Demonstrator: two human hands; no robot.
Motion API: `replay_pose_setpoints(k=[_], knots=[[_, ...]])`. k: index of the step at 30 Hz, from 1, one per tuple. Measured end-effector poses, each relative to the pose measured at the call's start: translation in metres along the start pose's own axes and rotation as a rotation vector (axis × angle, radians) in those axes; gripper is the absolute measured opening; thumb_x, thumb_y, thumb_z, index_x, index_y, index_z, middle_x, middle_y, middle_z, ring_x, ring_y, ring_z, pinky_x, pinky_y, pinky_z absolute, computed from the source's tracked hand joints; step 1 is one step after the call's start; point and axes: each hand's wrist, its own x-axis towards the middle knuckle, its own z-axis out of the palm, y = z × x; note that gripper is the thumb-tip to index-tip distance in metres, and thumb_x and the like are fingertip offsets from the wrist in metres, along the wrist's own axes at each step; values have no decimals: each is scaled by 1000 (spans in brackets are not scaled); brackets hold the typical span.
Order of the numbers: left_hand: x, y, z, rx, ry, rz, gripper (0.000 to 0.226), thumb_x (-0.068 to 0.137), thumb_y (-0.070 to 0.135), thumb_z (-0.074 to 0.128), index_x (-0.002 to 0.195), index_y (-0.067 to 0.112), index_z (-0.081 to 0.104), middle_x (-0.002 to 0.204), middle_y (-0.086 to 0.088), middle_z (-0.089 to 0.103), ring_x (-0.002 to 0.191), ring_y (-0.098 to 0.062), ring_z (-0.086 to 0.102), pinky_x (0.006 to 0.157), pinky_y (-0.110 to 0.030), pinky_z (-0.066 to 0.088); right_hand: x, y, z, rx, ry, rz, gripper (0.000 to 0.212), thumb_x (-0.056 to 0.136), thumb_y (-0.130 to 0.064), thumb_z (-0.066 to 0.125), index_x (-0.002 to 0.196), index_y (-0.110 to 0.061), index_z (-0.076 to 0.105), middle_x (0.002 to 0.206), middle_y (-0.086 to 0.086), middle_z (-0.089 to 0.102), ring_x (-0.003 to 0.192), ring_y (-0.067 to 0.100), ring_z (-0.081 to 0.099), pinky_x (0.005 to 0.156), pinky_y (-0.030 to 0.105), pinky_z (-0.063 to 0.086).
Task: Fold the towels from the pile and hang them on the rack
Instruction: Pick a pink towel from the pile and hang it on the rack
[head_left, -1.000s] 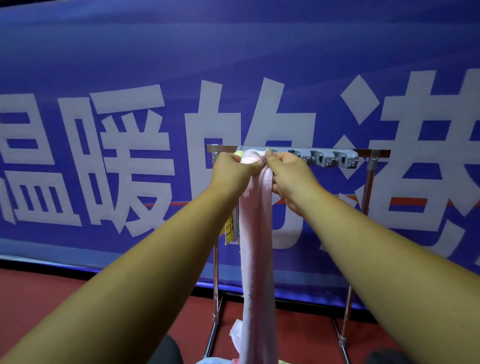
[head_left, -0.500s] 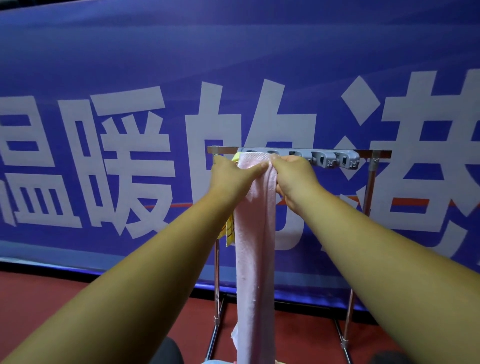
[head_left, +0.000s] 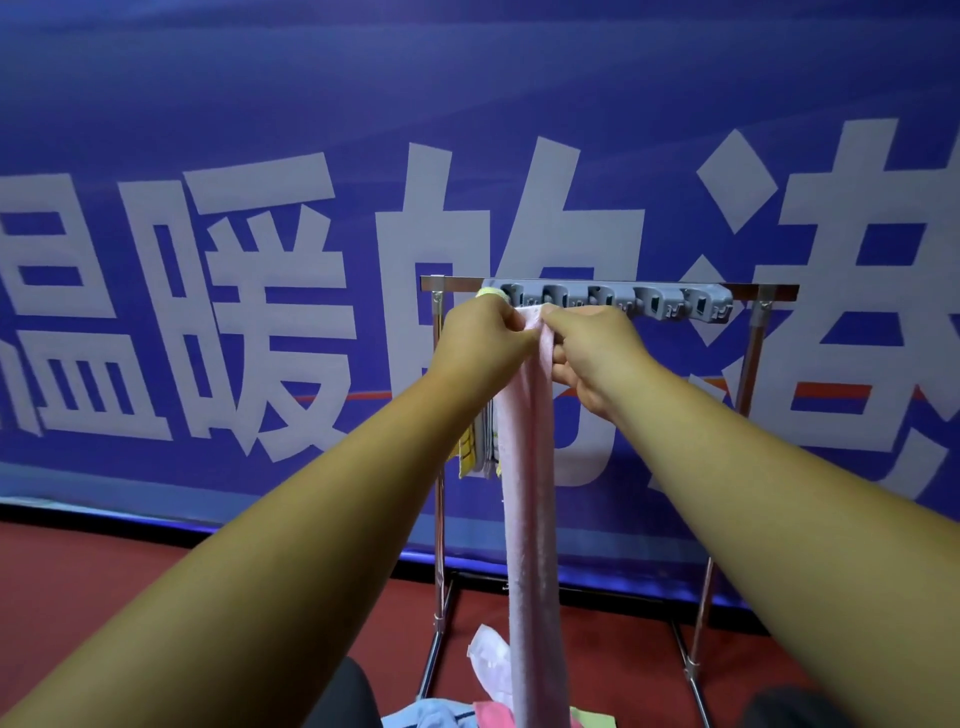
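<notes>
Left grip (head_left: 483, 347), right grip (head_left: 597, 353) pinching towel (head_left: 530, 493) top at rack (head_left: 769, 292) left end. Looks soft, limp, light: hold top corners.

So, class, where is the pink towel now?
In the head view, the pink towel hangs centre frame, its top pinched between the left hand and right hand just below the grey clip strip, right of the yellow checked towel.
</notes>
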Motion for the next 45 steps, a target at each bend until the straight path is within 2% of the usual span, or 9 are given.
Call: replay_pose_setpoints(k=[2, 5, 10, 24, 29, 34, 38, 42, 45], knots=[[-1, -2, -1, -79, -29, -48, 25, 92, 38, 69, 100, 16, 79, 82, -2, 74, 78, -19, 74, 73, -42, 66, -1, 2, -6, 17, -21, 14, 23, 104, -21, 66, 118, -6, 76, 73, 13, 71, 60, 22, 67, 89, 48, 64], [-2, -4, -1, -173, -63, -104, 19, 97, 20, 66, 106, 12, 81, 82, -10, 75, 72, -24, 78, 72, -43, 68, -3, 3, -11, 38, -25, 21, 27, 108, -17, 64, 128, -1, 67, 55, -2, 68, 46, 7, 64, 75, 41, 63], [-7, 2, 2, -307, -53, -191, 21, 97, 10, 66, 112, 10, 81, 82, -15, 75, 70, -25, 79, 64, -34, 67, -1, 9, -10, 28, 9, 6, 29, 100, -21, 75, 124, -5, 70, 104, 18, 81, 92, 32, 81, 87, 54, 66], [-6, 10, 9, -468, -65, -227, 14, 94, 2, 68, 104, 2, 78, 84, -15, 79, 76, -25, 81, 73, -50, 68, -1, 9, -13, 82, -47, -60, 17, 103, -25, 73, 113, -13, 68, 104, 13, 81, 95, 26, 80, 88, 48, 66], [-15, 15, 6, -602, -153, -219, 28, 99, -9, 60, 125, -5, 67, 94, -20, 78, 72, -17, 80, 60, -25, 63, -2, 12, -13, 113, -79, -47, 19, 105, -27, 69, 118, -13, 69, 84, 1, 75, 68, 7, 73, 74, 32, 62], [-14, 19, 0, -753, -228, -284, 30, 105, -5, 53, 134, -10, 61, 110, -35, 72, 76, -24, 74, 68, -29, 65, 0, 12, -12, 109, -58, -58, 31, 102, -29, 73, 127, -10, 69, 101, 9, 79, 90, 18, 78, 86, 40, 65], [-15, 9, -8, -787, -265, -237, 42, 98, -17, 48, 134, -4, 65, 106, -20, 74, 85, -22, 75, 81, -30, 66, 4, 7, -11, 109, 17, -46, 16, 107, -26, 66, 114, -13, 69, 106, 16, 81, 99, 30, 80, 90, 49, 66], [-8, -8, -5, -502, -164, -217, 46, 90, 7, 77, 133, 12, 64, 119, -11, 69, 103, -23, 72, 76, -32, 64, 8, 2, -8, 113, 47, -24, 21, 108, -26, 63, 119, -9, 69, 107, 16, 81, 97, 32, 81, 89, 54, 65], [-10, -27, -3, -470, -249, -295, 96, 72, 44, 97, 145, 16, 42, 131, -4, 61, 116, -24, 65, 95, -41, 58, 9, -6, -7, 158, 71, -17, 29, 107, -24, 63, 128, -4, 67, 113, 17, 79, 99, 32, 80, 87, 53, 66]])
